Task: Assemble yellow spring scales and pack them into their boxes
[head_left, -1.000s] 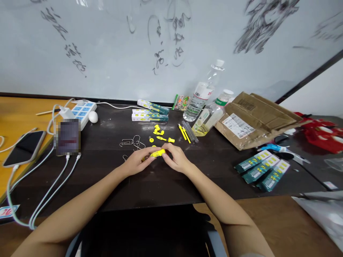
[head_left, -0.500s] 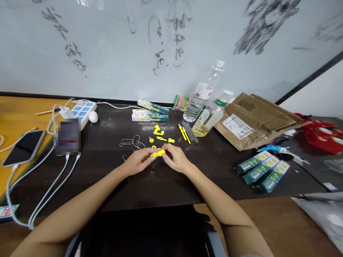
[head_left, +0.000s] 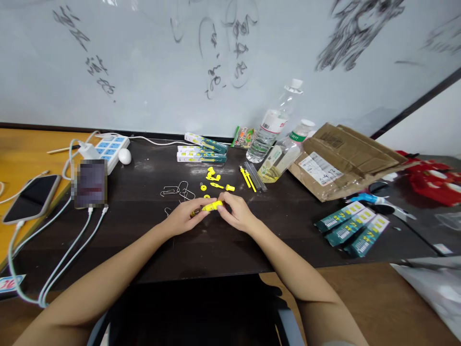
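Between my hands, above the dark table (head_left: 230, 250), is a small yellow plastic piece (head_left: 212, 206), slim and tube-like. My left hand (head_left: 186, 215) is closed around its left end, where a dark or clear part shows between the fingers. The fingers of my right hand (head_left: 236, 211) pinch its right end. Just beyond my hands lie loose yellow parts (head_left: 213, 174), a yellow ring (head_left: 203, 188) and a short yellow cylinder (head_left: 229, 188). Bent metal wire hooks (head_left: 173, 191) lie by my left hand. Yellow sticks (head_left: 248, 179) and clear tubes (head_left: 256, 177) lie farther right.
Printed boxes (head_left: 201, 154) are stacked by the whiteboard (head_left: 144, 62). Two bottles (head_left: 268, 132) and a cardboard package (head_left: 338, 158) stand at the right, near more green boxes (head_left: 353, 228). A power strip (head_left: 114, 149), phone (head_left: 30, 199) and cables (head_left: 68, 259) occupy the left.
Both hands keep the same hold on the yellow piece. The view has shifted very slightly; nothing on the table has visibly moved.
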